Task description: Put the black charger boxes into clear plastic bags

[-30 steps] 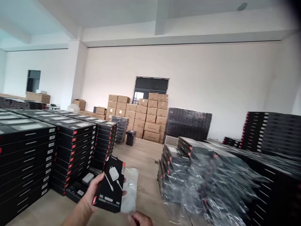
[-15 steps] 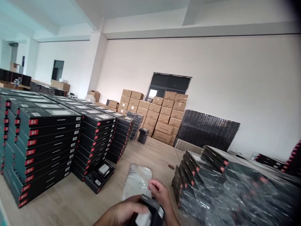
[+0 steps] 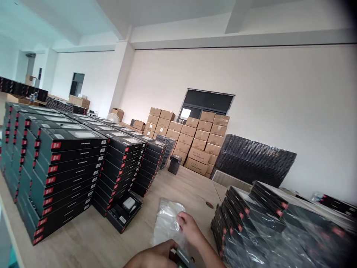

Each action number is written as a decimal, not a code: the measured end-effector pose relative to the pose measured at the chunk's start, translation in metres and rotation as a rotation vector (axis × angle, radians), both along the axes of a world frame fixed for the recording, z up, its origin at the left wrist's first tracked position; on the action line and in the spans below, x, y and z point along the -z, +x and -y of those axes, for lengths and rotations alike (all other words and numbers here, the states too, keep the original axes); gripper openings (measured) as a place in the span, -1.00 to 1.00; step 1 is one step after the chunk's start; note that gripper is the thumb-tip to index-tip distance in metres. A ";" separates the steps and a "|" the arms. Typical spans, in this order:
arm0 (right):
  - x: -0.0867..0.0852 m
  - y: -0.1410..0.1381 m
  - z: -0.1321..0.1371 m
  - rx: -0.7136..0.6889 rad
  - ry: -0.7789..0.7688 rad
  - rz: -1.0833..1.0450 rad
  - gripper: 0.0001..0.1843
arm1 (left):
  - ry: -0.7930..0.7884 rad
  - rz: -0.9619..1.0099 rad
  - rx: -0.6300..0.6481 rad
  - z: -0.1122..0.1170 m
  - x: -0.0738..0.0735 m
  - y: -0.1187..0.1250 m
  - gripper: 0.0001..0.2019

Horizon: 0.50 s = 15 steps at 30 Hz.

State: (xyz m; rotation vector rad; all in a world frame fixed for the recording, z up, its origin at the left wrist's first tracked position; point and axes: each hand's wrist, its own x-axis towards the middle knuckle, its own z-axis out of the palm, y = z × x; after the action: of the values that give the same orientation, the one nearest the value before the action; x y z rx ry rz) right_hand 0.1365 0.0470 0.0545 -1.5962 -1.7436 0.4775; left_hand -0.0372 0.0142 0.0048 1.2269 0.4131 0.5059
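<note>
Black box (image 3: 183,257) at the very bottom of the view, clasped in the left hand (image 3: 154,257), mostly cut off by the frame; pale lettering along one edge, too small and blurred to read. Just beyond, right hand (image 3: 191,229) with fingers curled and thumb pressed to fingertips, at the edge of a clear plastic bag (image 3: 167,223); cannot tell about any film pinched between.

Left of the bag, an open box (image 3: 119,223) with a white block (image 3: 128,203) inside and a small white label on a dark part, at the foot of stacked black boxes (image 3: 69,175). On those, red labels at the corners, white stickers at the opposite ends, white lettering along the sides, illegible at this size. On the right, leaning black boxes in glossy clear wrap (image 3: 251,223), red labels visible through it.

Under everything, pale wood-grained worktop (image 3: 83,238), with a seam and a dark round hole (image 3: 209,204). Farther back, a small dark stack (image 3: 174,164), a ridged black pile (image 3: 253,160), then brown cartons (image 3: 195,145) with unreadable print, in front of a dark window (image 3: 206,102) in a white wall (image 3: 279,93).

Compared with half a second ago, box lower and more cut off, right hand in much the same curl. A second ago, raised in the left hand with a printed charger on show.
</note>
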 end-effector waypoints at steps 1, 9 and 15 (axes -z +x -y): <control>-0.008 0.003 0.003 0.005 0.015 -0.009 -0.70 | 0.002 -0.004 -0.018 0.000 0.003 0.002 -0.40; -0.057 0.024 0.064 0.012 0.057 -0.010 -0.65 | 0.001 0.110 -0.245 0.008 -0.004 0.010 -0.75; -0.048 0.016 0.111 -0.043 -0.006 0.036 -0.67 | -0.294 0.076 -0.186 0.015 -0.010 0.004 -0.38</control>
State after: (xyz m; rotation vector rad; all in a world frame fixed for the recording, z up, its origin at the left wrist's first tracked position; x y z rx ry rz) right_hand 0.1520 -0.0639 0.1025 -1.5827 -1.8080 0.4782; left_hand -0.0329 -0.0012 0.0143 0.8878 0.5206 0.6253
